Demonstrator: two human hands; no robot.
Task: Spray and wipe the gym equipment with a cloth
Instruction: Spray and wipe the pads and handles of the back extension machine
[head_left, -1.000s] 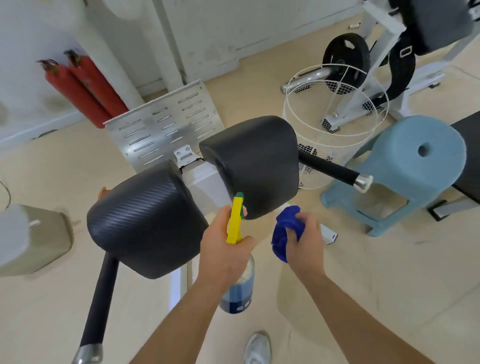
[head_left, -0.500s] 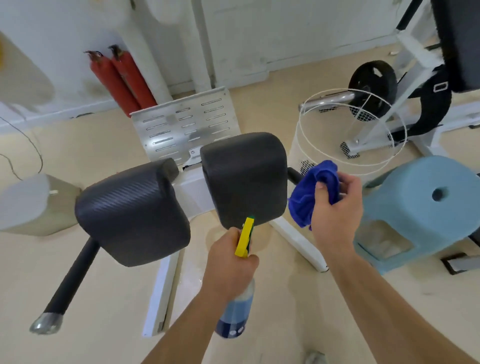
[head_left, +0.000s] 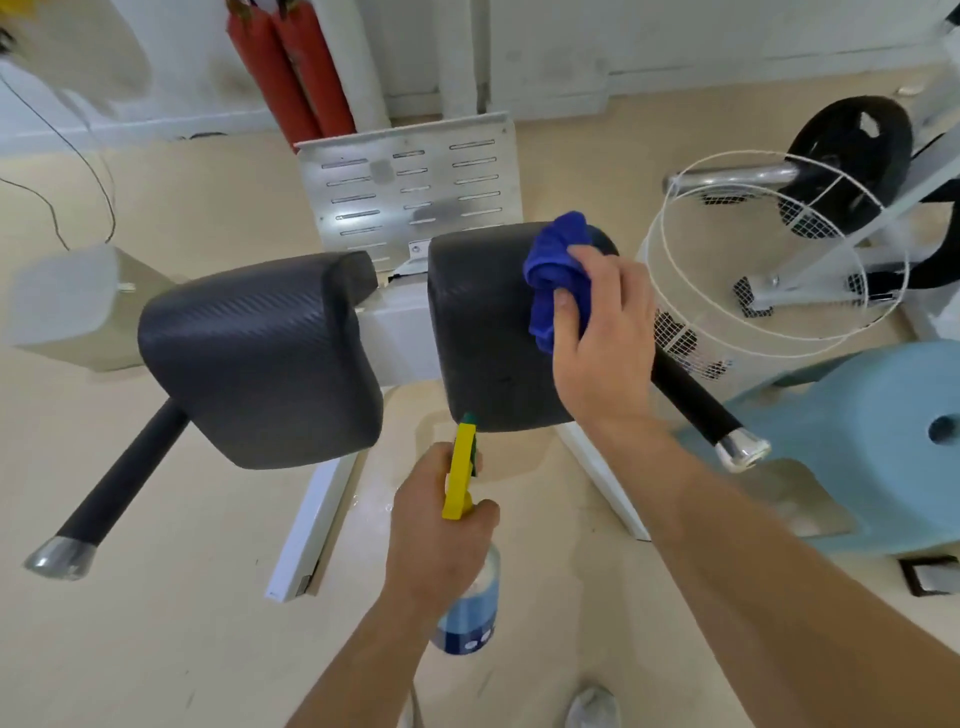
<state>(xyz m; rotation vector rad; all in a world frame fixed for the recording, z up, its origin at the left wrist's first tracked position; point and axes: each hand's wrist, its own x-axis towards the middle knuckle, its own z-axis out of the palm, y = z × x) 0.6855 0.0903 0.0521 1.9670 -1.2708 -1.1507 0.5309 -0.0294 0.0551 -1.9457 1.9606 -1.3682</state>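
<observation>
Two black padded rollers sit side by side on a white frame, the left pad (head_left: 260, 353) and the right pad (head_left: 483, 332). My right hand (head_left: 597, 343) presses a bunched blue cloth (head_left: 558, 275) against the top right of the right pad. My left hand (head_left: 441, 530) grips a spray bottle (head_left: 467, 608) with a yellow trigger head, whose nozzle points at the lower edge of the right pad. Black handle bars with chrome caps stick out from both pads.
A white wire basket (head_left: 769, 270) stands right of the pads, with a light blue plastic stool (head_left: 857, 447) in front of it. A weight plate (head_left: 847, 156) on a white machine is at the far right. Two red cylinders (head_left: 291, 67) lean on the back wall. A slotted metal plate (head_left: 410, 182) lies behind the pads.
My right hand has risen from beside the bottle and brought the blue cloth onto the right pad. My left hand keeps hold of the bottle below the pad. My view has shifted.
</observation>
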